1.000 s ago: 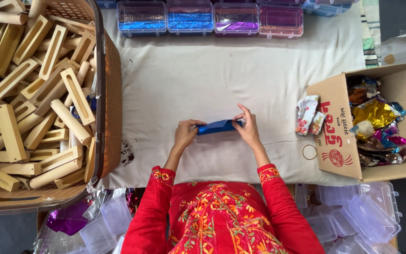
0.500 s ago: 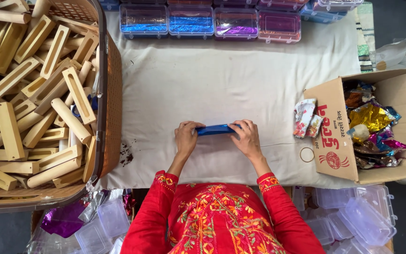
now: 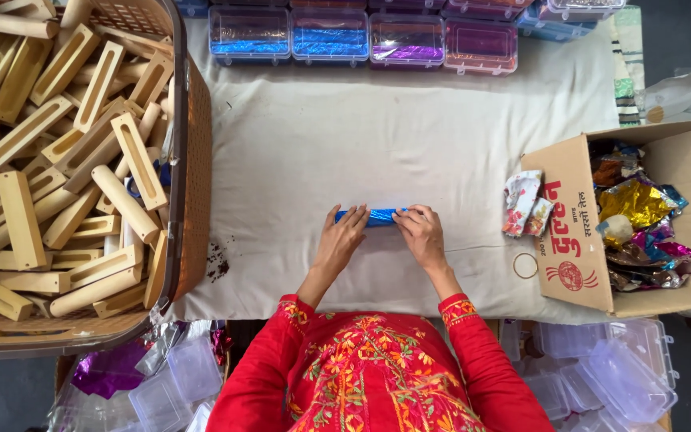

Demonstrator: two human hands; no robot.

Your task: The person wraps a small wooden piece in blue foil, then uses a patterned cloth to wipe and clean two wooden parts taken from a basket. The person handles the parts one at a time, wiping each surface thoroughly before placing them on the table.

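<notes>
Brown basket (image 3: 193,168) of slotted wooden blocks (image 3: 49,160), cardboard box (image 3: 577,240) of foil wrappers (image 3: 637,204) — lidded plastic cases (image 3: 365,36) along the far edge

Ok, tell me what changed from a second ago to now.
The blue foil-wrapped piece was lifted and tilted between both hands; now it lies flat on the white cloth. The left hand and right hand have come down and press on its ends. The basket of wooden pieces, cardboard box and plastic cases stayed put.
</notes>
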